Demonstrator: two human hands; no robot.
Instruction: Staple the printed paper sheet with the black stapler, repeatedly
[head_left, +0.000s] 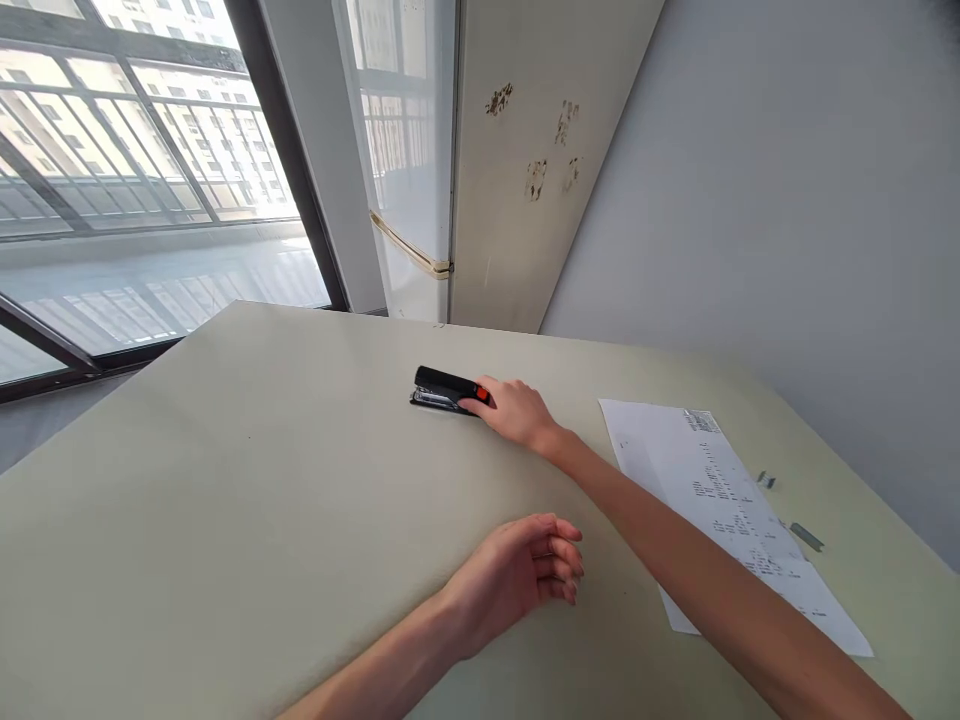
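Note:
A black stapler (pixel 442 388) with an orange-red patch near its back end lies on the pale table (pixel 247 480), its front pointing left. My right hand (pixel 517 410) grips the back end of it, thumb on the near side. Closer to me, my left hand (pixel 517 570) rests on its side on the table, palm turned to the right, fingers loosely curved and apart, holding nothing. Under and beyond my right forearm lies a white printed sheet (pixel 645 440); the forearm hides part of it.
Right of the sheet lie a grey staple strip (pixel 807 537) and a small metallic piece (pixel 766 480). Behind the table's far edge stands a fridge (pixel 517 250). A grey wall (pixel 750 200) is at the right, a glazed window (pixel 150 180) at the left.

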